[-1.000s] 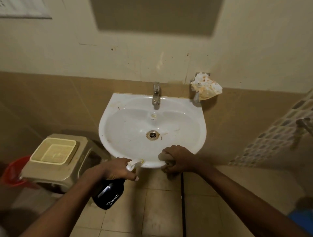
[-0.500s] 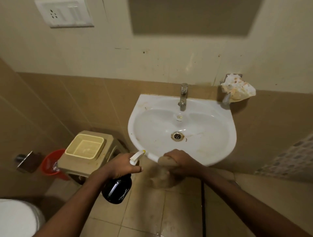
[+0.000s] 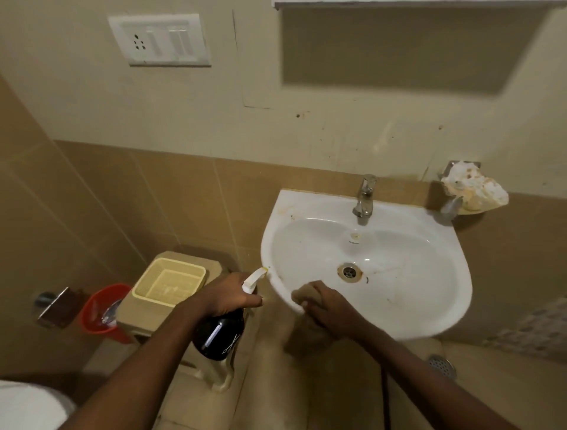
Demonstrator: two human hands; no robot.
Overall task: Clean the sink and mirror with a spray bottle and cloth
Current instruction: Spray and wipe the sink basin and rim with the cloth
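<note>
A white wall-hung sink [image 3: 429, 294] with a chrome tap [image 3: 364, 196] and a drain [image 3: 349, 271] fills the right of the view. My right hand [image 3: 331, 310] presses a tan cloth [image 3: 303, 295] against the sink's front-left rim. My left hand [image 3: 228, 296] grips a black spray bottle [image 3: 219, 336] just left of the sink, its white nozzle [image 3: 254, 277] touching or almost touching the rim. Only the lower white edge of what may be the mirror [image 3: 414, 3] shows at the top.
A beige plastic stool [image 3: 171, 313] carrying a cream basket [image 3: 170, 284] stands left of the sink, a red bucket [image 3: 101, 310] beside it. A soap dish [image 3: 469, 191] hangs right of the tap. A switch plate [image 3: 159, 40] is on the wall. A toilet's edge [image 3: 27, 405] sits bottom left.
The view has swung left and up, bringing the switch plate, bucket and toilet into sight. My right hand with the cloth has slid left along the sink's front rim. The bottle stays beside it.
</note>
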